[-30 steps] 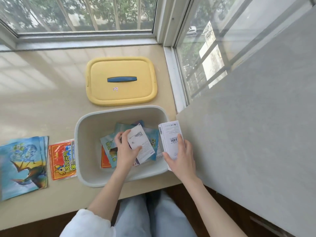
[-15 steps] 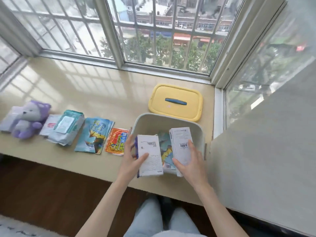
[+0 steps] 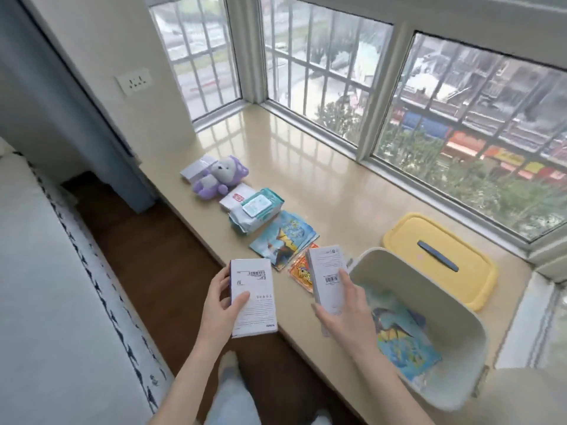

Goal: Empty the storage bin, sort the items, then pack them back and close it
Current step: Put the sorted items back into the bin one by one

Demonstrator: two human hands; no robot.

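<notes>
Blocked along the near edge of the counter by a slanting row: white cartons, plush toy, wipes pack, blue packets, orange packet, each touching or just beside the next. Wide open beyond that row, bare up to the window frame. Taken up far right by the yellow lid, flat just behind the storage bin. Open from above into the bin, only flat packets on its floor. Tight between orange packet and bin rim, overhung by the right box in the right hand. Left box in the left hand just off the near edge, over the floor.
</notes>
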